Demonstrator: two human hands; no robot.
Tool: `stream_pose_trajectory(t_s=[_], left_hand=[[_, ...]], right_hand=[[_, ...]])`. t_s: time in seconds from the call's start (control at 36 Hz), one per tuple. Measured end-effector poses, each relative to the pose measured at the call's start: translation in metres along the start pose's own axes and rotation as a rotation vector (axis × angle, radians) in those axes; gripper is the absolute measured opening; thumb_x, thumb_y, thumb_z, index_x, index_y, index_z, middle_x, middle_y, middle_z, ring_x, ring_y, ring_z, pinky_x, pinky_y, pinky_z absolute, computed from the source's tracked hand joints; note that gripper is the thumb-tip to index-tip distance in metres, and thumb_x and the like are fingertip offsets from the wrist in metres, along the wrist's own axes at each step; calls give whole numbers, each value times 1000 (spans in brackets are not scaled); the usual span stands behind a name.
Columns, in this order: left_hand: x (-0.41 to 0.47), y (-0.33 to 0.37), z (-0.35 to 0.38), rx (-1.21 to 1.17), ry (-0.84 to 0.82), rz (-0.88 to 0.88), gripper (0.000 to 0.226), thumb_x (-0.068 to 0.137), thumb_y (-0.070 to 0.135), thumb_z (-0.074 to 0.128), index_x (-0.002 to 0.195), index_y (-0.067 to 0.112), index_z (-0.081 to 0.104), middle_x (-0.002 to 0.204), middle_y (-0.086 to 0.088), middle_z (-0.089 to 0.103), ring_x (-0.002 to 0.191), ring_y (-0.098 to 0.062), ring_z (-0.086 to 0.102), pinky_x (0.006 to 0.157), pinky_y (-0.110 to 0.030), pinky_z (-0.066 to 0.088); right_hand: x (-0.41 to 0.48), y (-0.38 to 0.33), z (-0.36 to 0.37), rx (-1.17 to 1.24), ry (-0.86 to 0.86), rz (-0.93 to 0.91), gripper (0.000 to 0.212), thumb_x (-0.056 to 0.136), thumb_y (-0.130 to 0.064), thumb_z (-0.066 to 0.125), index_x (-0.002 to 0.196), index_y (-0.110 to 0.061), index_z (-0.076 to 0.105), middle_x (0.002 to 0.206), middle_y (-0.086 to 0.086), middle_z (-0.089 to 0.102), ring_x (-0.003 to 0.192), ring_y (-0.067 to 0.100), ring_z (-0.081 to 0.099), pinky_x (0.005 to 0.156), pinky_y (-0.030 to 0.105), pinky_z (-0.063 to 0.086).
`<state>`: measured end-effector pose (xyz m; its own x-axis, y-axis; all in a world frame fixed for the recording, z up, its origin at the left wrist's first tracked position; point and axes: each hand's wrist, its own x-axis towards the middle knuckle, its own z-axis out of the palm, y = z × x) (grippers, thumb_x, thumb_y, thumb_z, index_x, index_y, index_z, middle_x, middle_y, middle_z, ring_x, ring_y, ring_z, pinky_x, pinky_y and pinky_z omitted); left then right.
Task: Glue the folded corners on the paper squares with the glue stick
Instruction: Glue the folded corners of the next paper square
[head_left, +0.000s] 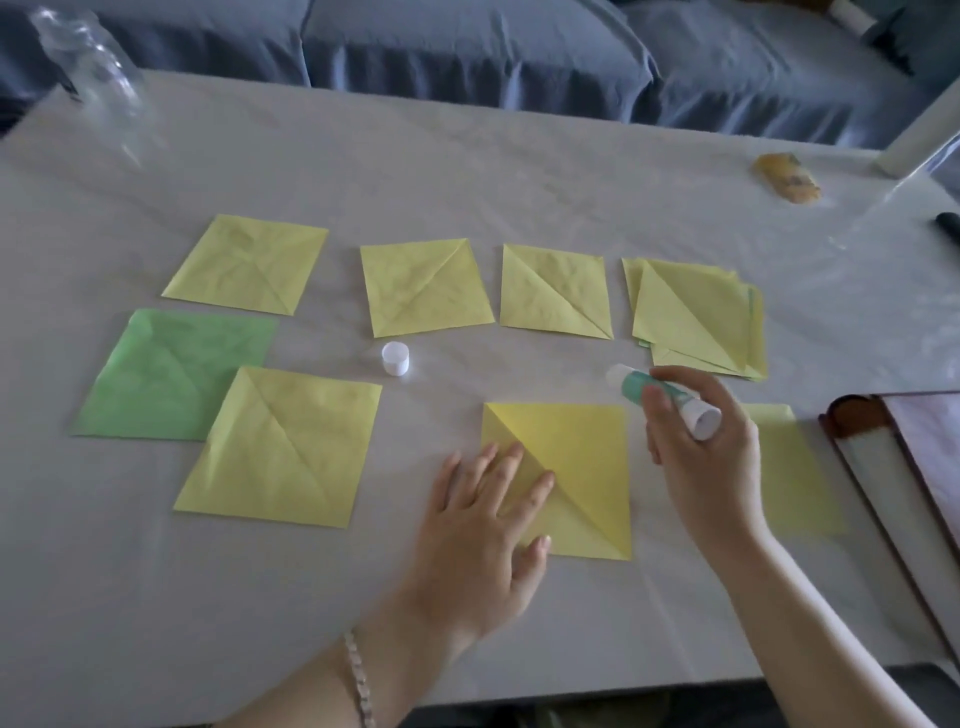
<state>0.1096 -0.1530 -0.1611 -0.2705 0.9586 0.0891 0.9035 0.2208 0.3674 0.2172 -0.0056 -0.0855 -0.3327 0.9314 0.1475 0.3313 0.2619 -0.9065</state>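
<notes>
A: Cap position?
B: Cap (396, 358) stands upright at 10 o'clock from the near yellow square (587, 457).
A: Hands?
B: Left hand (483, 525) — fingers straight, slightly apart — presses that square's left half. Right hand (701, 457), at its 2 o'clock, curls around the glue stick (631, 387), tip toward 10 o'clock.

Dim, soft daylight — edges blurred, perhaps warped.
</notes>
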Motion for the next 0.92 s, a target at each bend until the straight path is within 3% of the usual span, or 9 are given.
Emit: stream_pose_trajectory(t_s=[0.11,0.25,0.36,0.53,0.67,0.75,0.92], left_hand=[[2,-4,0,8,4,17,51,81,47,42,125,28,61,133,-9,56,122,-29,49,105,-44,25],[4,-10,-2,8,3,53,54,79,53,43,125,29,61,134,-7,54,117,-23,44,105,-41,24],[5,-8,-1,-3,17,67,54,76,51,47,122,27,62,139,-5,51,111,-25,46,100,-42,29],[6,-8,0,-2,33,74,55,76,50,46,124,26,60,139,-2,50,116,-27,46,101,-43,28],[6,-7,-1,35,21,70,59,78,51,43,129,26,57,138,-2,52,125,-32,46,104,-44,25],[6,-7,-1,49,21,64,59,78,52,42,130,27,55,138,0,52,129,-32,41,106,-45,22],[6,-7,0,64,28,70,59,77,52,42,128,27,57,135,-1,54,128,-32,36,106,-44,21]], right_hand=[[12,-6,10,-39,-97,-7,15,83,-17,63,77,-31,64,45,-18,52,44,3,44,48,15,36],[17,-9,34,-131,-219,-17,19,84,-19,62,69,-31,63,44,-21,53,41,1,44,42,10,31],[18,-12,52,-234,-326,-27,10,82,-23,60,74,-24,64,50,-25,55,46,-1,50,45,11,35],[19,-16,70,-298,-380,-37,17,80,-27,57,76,-12,64,58,-2,59,47,5,46,46,15,36],[21,-16,78,-329,-406,-55,25,80,-28,57,81,-3,63,73,13,65,57,19,48,55,29,40],[22,-17,79,-342,-411,-73,26,79,-28,57,80,-2,61,74,14,65,66,28,55,58,32,43],[21,-20,84,-425,-410,-104,24,77,-27,59,66,-9,49,59,7,53,54,18,42,54,34,44]])
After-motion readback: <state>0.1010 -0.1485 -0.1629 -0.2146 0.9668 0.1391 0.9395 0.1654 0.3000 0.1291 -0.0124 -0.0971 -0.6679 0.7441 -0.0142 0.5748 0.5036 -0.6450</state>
